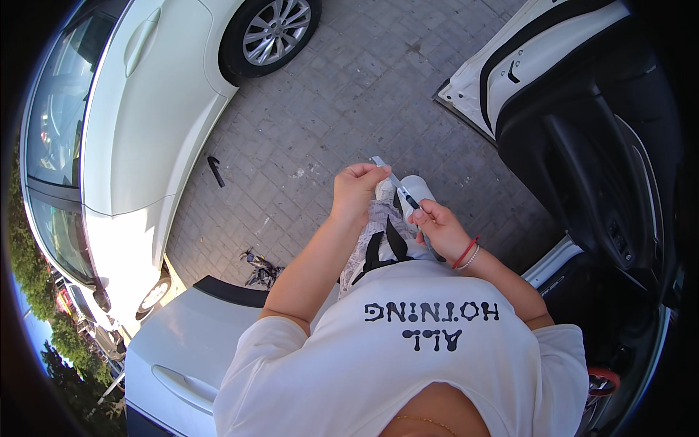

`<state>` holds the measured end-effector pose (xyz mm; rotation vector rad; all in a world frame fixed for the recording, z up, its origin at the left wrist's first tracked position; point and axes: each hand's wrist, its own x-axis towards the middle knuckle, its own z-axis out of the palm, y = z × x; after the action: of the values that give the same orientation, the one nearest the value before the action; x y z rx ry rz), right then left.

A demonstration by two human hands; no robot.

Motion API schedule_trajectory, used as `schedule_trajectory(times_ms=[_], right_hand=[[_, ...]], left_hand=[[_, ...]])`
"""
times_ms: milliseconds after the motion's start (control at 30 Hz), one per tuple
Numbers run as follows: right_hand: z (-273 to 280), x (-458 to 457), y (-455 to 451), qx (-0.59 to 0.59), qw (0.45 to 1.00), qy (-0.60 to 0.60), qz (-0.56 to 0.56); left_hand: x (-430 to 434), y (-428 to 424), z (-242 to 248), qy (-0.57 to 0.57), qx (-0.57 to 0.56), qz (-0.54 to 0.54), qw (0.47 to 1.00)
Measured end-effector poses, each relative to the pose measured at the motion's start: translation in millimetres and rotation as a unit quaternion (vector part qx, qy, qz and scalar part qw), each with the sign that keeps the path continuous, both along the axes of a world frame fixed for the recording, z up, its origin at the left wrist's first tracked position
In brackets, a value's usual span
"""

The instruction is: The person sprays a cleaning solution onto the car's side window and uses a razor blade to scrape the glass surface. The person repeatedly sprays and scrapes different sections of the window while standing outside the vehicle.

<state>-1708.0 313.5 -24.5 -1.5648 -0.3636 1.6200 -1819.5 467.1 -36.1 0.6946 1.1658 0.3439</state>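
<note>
Near the middle of the head view, my right hand is closed around the handle of a snap-off utility knife. A long length of the knife's silvery blade extends up and left from that hand. My left hand pinches the blade near its far end between thumb and fingers. The handle is partly hidden by my right hand. Beneath the knife, a white rounded thing, whose kind I cannot tell, shows beside a white shoe.
A white car stands at left. An open car door with black trim is at right, another door panel at lower left. On the paving lie a black strip and a tangled dark object.
</note>
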Motion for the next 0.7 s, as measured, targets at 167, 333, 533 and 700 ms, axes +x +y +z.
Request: schedule_trajectory(times_ms=[167,333,533,700], right_hand=[[0,1,1,-0.004,1.0,-0.005,0.0],[-1,1,2,-0.012,1.0,-0.008,0.003],[-3,1,-1,-0.019,1.0,-0.007,-0.002],[-5,4,-5,-0.023,1.0,-0.016,-0.014]], left_hand=[[0,9,-5,0.022,0.009,0.01,1.0],[-2,16,-10,0.017,0.02,0.016,1.0],[-5,29,-11,0.023,0.048,0.022,0.998],[-12,46,-19,0.067,0.113,0.046,0.99]])
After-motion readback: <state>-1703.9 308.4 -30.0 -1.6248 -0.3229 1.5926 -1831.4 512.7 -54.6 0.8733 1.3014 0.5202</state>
